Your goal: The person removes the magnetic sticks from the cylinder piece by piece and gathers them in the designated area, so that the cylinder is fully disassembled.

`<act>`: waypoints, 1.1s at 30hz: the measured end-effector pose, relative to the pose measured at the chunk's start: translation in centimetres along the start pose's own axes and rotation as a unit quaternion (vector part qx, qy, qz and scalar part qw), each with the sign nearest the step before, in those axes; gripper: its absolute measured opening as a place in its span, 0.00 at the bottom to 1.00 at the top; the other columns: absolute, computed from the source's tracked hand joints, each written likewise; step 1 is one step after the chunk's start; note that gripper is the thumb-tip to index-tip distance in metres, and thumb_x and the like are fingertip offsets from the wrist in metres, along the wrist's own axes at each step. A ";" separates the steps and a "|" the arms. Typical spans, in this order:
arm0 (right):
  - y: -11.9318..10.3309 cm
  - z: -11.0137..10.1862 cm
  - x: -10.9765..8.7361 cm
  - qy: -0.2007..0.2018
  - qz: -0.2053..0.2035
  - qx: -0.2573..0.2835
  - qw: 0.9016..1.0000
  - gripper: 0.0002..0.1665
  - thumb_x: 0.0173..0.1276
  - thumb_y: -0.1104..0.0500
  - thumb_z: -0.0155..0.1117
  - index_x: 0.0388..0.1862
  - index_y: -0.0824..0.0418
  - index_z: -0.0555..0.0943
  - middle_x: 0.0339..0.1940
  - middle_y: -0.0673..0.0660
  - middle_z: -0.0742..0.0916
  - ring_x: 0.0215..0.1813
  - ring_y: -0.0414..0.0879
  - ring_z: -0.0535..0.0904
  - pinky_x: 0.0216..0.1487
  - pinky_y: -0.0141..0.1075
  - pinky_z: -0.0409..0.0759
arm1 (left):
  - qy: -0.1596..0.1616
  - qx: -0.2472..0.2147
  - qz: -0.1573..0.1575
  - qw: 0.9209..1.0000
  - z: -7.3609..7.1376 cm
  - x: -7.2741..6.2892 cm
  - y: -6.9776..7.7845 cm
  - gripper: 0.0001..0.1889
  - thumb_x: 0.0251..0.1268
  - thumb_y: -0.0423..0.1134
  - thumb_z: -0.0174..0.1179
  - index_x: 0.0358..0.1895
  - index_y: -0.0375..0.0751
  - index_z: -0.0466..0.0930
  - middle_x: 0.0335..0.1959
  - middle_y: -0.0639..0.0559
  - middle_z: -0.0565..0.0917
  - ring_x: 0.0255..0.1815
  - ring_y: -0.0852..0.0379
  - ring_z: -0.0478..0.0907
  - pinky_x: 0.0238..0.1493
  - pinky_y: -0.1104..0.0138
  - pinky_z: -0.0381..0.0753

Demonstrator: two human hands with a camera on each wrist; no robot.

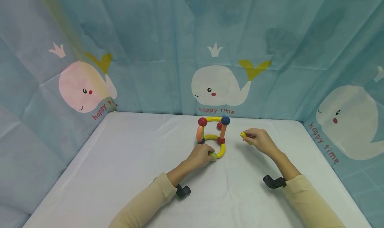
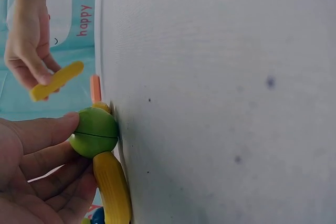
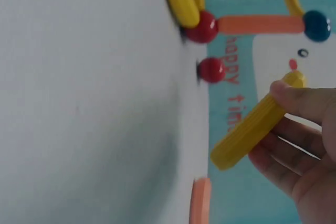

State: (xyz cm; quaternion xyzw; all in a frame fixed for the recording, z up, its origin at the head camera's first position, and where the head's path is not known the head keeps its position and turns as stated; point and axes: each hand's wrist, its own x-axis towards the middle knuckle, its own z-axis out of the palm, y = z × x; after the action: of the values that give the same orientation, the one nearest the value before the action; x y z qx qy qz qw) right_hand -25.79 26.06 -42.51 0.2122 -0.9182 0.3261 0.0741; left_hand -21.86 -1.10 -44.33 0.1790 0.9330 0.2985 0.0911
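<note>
My left hand [image 1: 201,155] pinches a green ball [image 2: 95,132] low at the table surface, thumb on one side and fingers on the other. Curved yellow sticks [image 2: 112,190] join that ball to a standing frame of magnetic sticks and balls. The frame has red balls [image 1: 202,121], blue balls [image 1: 225,120] and upright orange sticks [image 1: 223,132]. To the right of the frame, my right hand [image 1: 260,141] holds a loose yellow stick [image 3: 252,129] above the table, gripped between thumb and fingers. Both its ends show in the right wrist view.
A single red ball [image 3: 211,70] sits on the table behind the frame, apart from it. An orange stick [image 3: 200,201] lies on the white-covered table [image 1: 120,161], partly cut off in the right wrist view. Blue whale-print curtains [image 1: 168,88] hang along the table's far and side edges.
</note>
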 end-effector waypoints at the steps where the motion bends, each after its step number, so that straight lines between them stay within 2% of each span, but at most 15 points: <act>1: 0.3 -0.3 0.0 -0.005 0.001 -0.021 1.000 0.16 0.59 0.68 0.70 0.47 0.71 0.84 0.39 0.63 0.88 0.41 0.54 0.85 0.43 0.43 0.86 | -0.001 -0.001 0.000 1.000 -0.1 0.0 0.0 0.17 0.58 0.38 0.69 0.51 0.39 0.85 0.42 0.50 0.87 0.35 0.62 0.76 0.44 0.70 0.80; 6: 1.9 -1.5 0.4 -0.037 0.013 -0.113 0.993 0.17 0.61 0.65 0.69 0.49 0.70 0.84 0.37 0.61 0.87 0.37 0.52 0.81 0.39 0.44 0.81 | 0.002 0.000 0.008 1.000 -0.3 0.1 -0.2 0.16 0.58 0.37 0.69 0.50 0.39 0.85 0.41 0.50 0.88 0.34 0.63 0.76 0.41 0.71 0.79; 9: 2.8 -1.8 0.7 -0.056 0.012 -0.163 0.985 0.18 0.62 0.65 0.68 0.50 0.70 0.84 0.33 0.58 0.84 0.32 0.47 0.77 0.34 0.39 0.75 | 0.003 -0.001 0.012 1.000 -0.4 0.1 -0.2 0.16 0.58 0.37 0.69 0.50 0.38 0.85 0.41 0.50 0.88 0.34 0.63 0.76 0.40 0.72 0.79; 13: 3.7 -1.7 1.2 -0.082 0.023 -0.212 0.974 0.19 0.65 0.63 0.66 0.54 0.69 0.82 0.30 0.56 0.81 0.29 0.45 0.72 0.32 0.37 0.71 | 0.002 -0.004 0.007 1.000 -0.3 0.1 -0.2 0.16 0.58 0.37 0.69 0.50 0.38 0.85 0.41 0.50 0.88 0.34 0.62 0.75 0.41 0.72 0.79; 18: 4.4 -1.4 1.6 -0.119 0.056 -0.234 0.963 0.20 0.70 0.59 0.62 0.56 0.68 0.81 0.27 0.55 0.78 0.28 0.46 0.68 0.32 0.37 0.69 | -0.004 -0.007 -0.003 1.000 -0.1 0.1 -0.2 0.16 0.58 0.38 0.69 0.51 0.39 0.85 0.41 0.50 0.88 0.34 0.62 0.74 0.41 0.72 0.79; 23: 5.2 -1.3 1.9 -0.140 0.055 -0.256 0.955 0.19 0.68 0.58 0.64 0.53 0.68 0.82 0.27 0.55 0.77 0.28 0.47 0.68 0.32 0.39 0.70 | -0.006 -0.004 -0.007 1.000 0.2 0.2 -0.3 0.16 0.58 0.38 0.69 0.50 0.41 0.86 0.41 0.51 0.88 0.34 0.63 0.75 0.41 0.72 0.79; 29: 5.4 -1.2 2.2 -0.161 0.067 -0.265 0.948 0.17 0.64 0.62 0.67 0.50 0.68 0.84 0.32 0.59 0.83 0.33 0.50 0.76 0.39 0.46 0.78 | -0.007 -0.004 -0.012 1.000 0.3 0.2 -0.2 0.17 0.58 0.39 0.69 0.51 0.41 0.86 0.41 0.52 0.87 0.35 0.62 0.75 0.43 0.71 0.79; 33: 5.4 -1.2 2.2 -0.171 0.068 -0.261 0.948 0.15 0.64 0.63 0.66 0.48 0.68 0.85 0.37 0.61 0.85 0.38 0.54 0.80 0.43 0.50 0.80 | -0.007 -0.002 -0.013 1.000 0.3 0.2 -0.2 0.17 0.58 0.39 0.69 0.51 0.41 0.86 0.41 0.51 0.88 0.36 0.62 0.76 0.44 0.70 0.80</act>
State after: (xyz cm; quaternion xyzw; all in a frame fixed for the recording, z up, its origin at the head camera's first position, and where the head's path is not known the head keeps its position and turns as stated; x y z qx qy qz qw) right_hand -30.09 29.85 -44.06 0.1755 -0.9823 0.0379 -0.0538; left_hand -22.01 -1.01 -44.65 0.1684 0.9340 0.2982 0.1018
